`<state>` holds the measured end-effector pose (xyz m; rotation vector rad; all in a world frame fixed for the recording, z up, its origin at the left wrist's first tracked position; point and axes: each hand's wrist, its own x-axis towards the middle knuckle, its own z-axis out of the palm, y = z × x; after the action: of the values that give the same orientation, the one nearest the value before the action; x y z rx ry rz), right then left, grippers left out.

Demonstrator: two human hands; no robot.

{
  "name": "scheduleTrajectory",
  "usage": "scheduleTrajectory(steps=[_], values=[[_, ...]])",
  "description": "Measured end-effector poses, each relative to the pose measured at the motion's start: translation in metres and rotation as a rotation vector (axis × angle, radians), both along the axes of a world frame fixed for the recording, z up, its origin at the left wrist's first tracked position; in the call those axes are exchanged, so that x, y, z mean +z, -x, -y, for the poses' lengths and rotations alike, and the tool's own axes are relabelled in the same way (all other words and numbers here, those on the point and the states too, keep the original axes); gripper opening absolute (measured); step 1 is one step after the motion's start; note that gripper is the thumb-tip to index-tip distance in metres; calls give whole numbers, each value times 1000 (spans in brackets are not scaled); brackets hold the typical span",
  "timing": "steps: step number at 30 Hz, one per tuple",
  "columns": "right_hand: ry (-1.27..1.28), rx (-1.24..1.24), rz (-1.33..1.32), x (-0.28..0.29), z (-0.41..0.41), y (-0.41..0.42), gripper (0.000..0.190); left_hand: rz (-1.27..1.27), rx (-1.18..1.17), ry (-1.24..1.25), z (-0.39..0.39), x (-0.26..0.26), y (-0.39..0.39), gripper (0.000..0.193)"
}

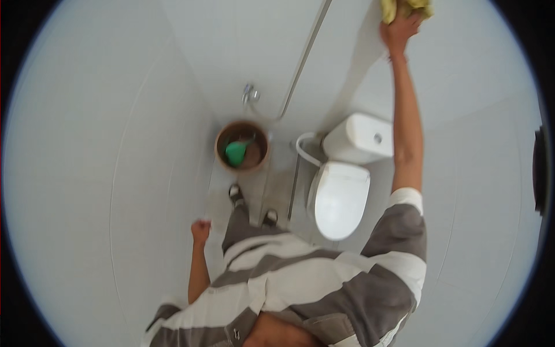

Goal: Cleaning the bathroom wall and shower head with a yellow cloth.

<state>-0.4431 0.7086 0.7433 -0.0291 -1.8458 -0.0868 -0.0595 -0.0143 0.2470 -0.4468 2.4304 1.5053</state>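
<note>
At the upper right, my right hand point(401, 32) is stretched far out and gripping a yellow cloth point(417, 6) against the pale wall panel point(468, 52); the picture's top edge cuts off part of the cloth. My left hand point(201, 230) hangs low at the left, its fingers curled in, and nothing shows in it. Between my arms stands a white toilet with its lid point(342, 201) down and its cistern point(360, 138) against the wall, below my right forearm.
A brown tub point(220, 154) holding a green plastic dipper point(236, 153) stands in the corner, below a chrome tap point(249, 94). A white curved pipe point(305, 149) runs beside the toilet. Walls close in on both sides. A dark object point(539, 171) is at the far right rim.
</note>
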Motion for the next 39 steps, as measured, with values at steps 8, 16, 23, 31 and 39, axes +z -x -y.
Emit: scheduleTrajectory(steps=[8,16,23,31,39], values=[[70,-79,48,-43,71,-11,58,538,-16,-222,29,-9,44,21],[878,174,349,-245,94,-71,34,348,-541,-180,-68,15,228,34],[1986,813,841,-258,257,-159,50,182,-792,-443,-174,155,302,65],[1876,649,737,-183,246,-219,53,315,-982,-994,-267,288,302,53],[1726,475,20,-171,239,-194,45,-627,-1296,-297,-320,465,308,44]])
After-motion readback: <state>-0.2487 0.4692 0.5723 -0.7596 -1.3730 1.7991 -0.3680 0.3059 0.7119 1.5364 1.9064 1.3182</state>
